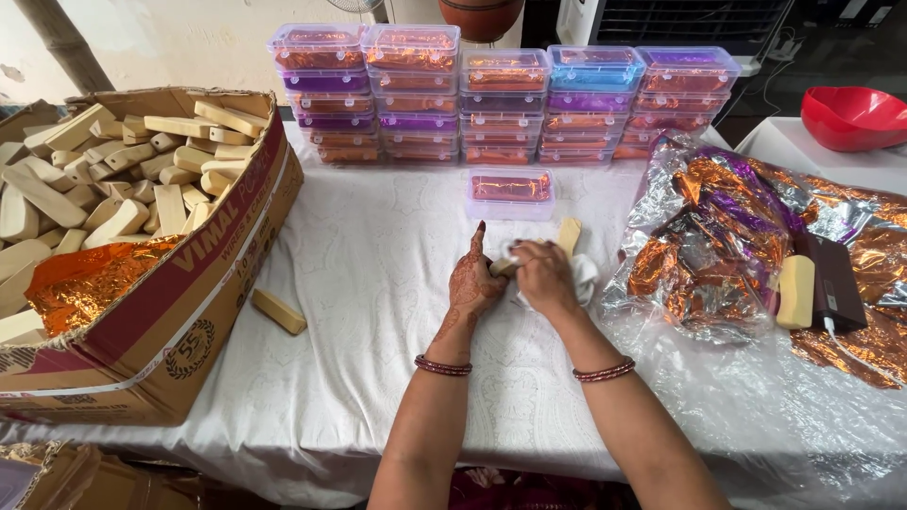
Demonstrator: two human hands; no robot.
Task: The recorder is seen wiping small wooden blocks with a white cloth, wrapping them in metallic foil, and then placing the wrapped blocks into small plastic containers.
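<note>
Wooden block (pixel 565 236), pale and oblong, sits between the two hands at the middle of the desk (pixel 378 283), its upper end poking out above the right hand's knuckles. The right hand (pixel 543 279) is curled over the block together with a white cloth (pixel 586 276), fingers (pixel 529 253) bent and pressed tight around both. The left hand (pixel 475 281), patterned with dark henna, meets the block's lower end; its forefinger points straight up while the other fingers fold in toward the wood. How firmly that hand grips I cannot tell from here.

Just beyond the hands lies a single clear plastic box (pixel 511 192) with a copper-coloured wrapped piece inside. Behind it stands a row of stacked boxes (pixel 501 104) with purple, orange and blue contents. To the left, a big cardboard carton (pixel 161 312) holds a heap of similar bare blocks and a crumple of orange foil. One loose block (pixel 279 311) lies on the white covering near the carton's corner. To the right spreads a pile of silver, copper and purple foil sheets (pixel 718 236), with another pale block (pixel 795 291) and a dark flat device (pixel 836 281) on top. A red bowl (pixel 853 116) sits at the far right.
</note>
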